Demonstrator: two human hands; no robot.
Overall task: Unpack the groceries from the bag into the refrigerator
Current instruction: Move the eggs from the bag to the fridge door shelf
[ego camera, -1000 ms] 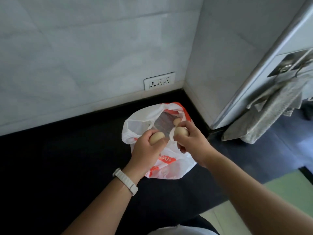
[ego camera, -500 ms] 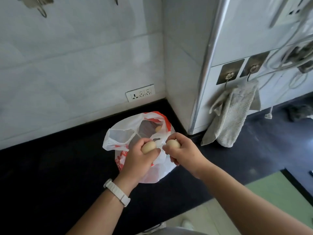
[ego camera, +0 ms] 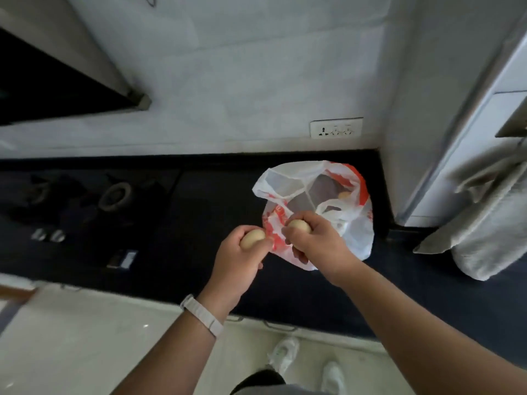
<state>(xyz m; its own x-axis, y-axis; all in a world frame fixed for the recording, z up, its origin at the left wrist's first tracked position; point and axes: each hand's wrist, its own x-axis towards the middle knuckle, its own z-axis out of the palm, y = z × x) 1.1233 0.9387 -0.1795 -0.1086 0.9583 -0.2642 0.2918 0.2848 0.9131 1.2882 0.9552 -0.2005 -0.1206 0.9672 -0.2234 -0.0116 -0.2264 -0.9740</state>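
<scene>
A white and red plastic bag (ego camera: 353, 223) lies open on the black counter (ego camera: 199, 212) near the wall corner. One more egg (ego camera: 344, 195) shows inside the bag. My left hand (ego camera: 239, 260) is closed around a beige egg (ego camera: 252, 238), held just left of the bag. My right hand (ego camera: 316, 243) grips a second egg (ego camera: 299, 225) in front of the bag's near side. Both hands sit close together above the counter. The refrigerator is not clearly in view.
A gas hob (ego camera: 85, 201) with burners and knobs lies at the left of the counter. A range hood (ego camera: 57, 86) hangs above it. A wall socket (ego camera: 336, 128) sits behind the bag. A grey towel (ego camera: 490, 223) hangs at the right. My white shoes (ego camera: 285, 354) stand on the pale floor.
My view has swung left and back, bringing the hob and hood into sight. Both hands, each still holding an egg, have drawn away from the bag's mouth toward me.
</scene>
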